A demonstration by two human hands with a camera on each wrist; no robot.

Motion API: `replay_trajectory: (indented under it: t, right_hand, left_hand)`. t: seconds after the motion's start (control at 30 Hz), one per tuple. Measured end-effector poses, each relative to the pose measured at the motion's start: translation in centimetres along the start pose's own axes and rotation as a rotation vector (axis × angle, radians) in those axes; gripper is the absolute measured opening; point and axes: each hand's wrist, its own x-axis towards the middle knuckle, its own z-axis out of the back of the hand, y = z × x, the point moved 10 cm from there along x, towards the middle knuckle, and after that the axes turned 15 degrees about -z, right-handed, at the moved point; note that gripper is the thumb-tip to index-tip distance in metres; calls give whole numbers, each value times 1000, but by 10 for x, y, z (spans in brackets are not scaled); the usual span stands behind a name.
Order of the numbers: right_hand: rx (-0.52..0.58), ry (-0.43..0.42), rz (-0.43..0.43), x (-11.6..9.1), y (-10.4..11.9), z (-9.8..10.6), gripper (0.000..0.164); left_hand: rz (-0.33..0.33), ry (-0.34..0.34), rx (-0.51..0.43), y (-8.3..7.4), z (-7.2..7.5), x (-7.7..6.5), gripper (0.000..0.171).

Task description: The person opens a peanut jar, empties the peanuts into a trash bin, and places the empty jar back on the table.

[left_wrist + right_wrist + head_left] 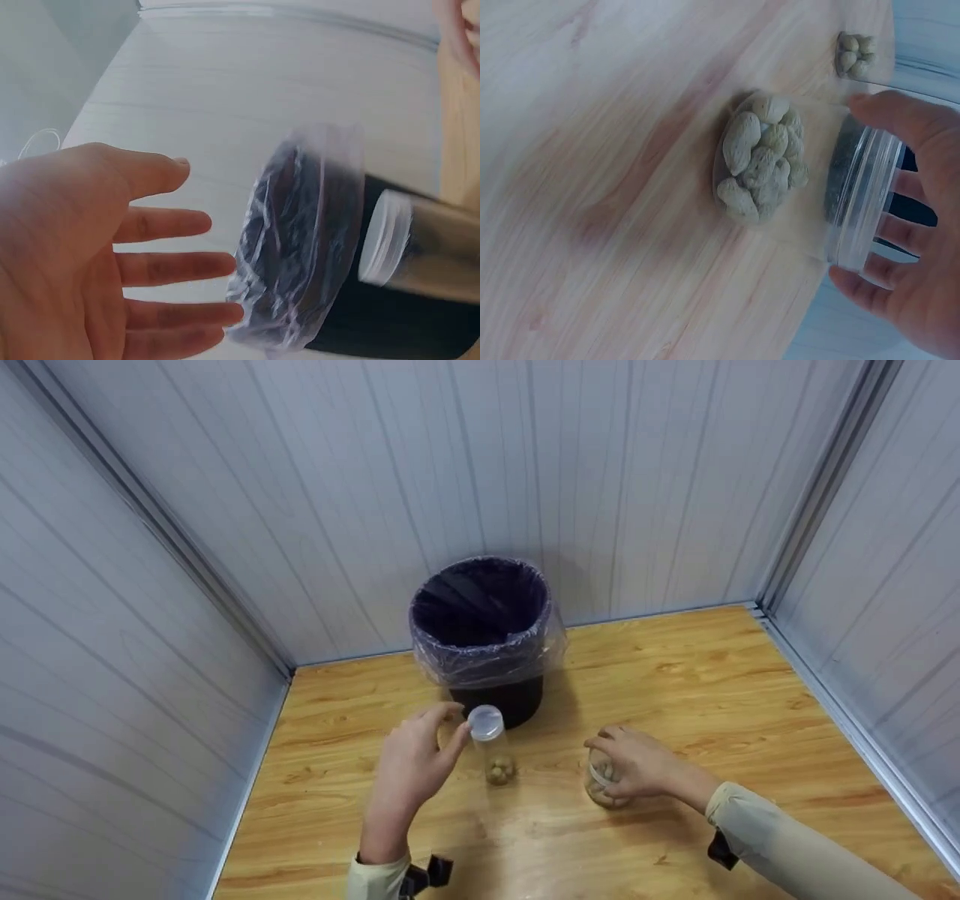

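A tall clear jar [492, 750] with a white lid stands on the wooden surface, some round tan pieces at its bottom. My left hand [416, 757] is beside its lid with fingers spread and nothing held; the left wrist view shows the palm and straight fingers apart from the lid [387, 238]. To the right, a wider clear jar [600, 793] holds several peanuts in their shells [761, 157]. My right hand [637, 761] comes over it from the right and grips its clear lid [866, 196] between thumb and fingers.
A black trash bin [517, 701] lined with a purplish plastic bag [487, 660] stands right behind the tall jar, against the back wall [480, 457]. Pale panel walls also rise at left and right of the wooden surface [712, 682].
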Motion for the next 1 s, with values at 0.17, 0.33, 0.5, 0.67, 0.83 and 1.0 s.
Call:
replay_trajectory:
  t: [0.17,0.33,0.5,0.67,0.83,1.0]
  right_hand:
    - [30,10,5,-2,8,11,77]
    - [104,-46,19,-7,23,36,76]
    - [196,-116,47,-14,38,64,75]
    - [274,-137,59,-23,47,83,77]
    - [379,-143,78,-31,50,91,77]
    - [479,-158,89,-38,51,91,76]
  left_hand:
    - [-23,14,-324,-28,-37,-13,21]
    - [45,-87,-526,-48,-90,-38,34]
    - [222,-167,-660,-54,-146,-64,60]
    - [438,-278,-1093,-50,-194,-76,66]
    - [583,-411,-1536,-52,-226,-82,65]
    - [606,-486,-1807,-52,-236,-84,63]
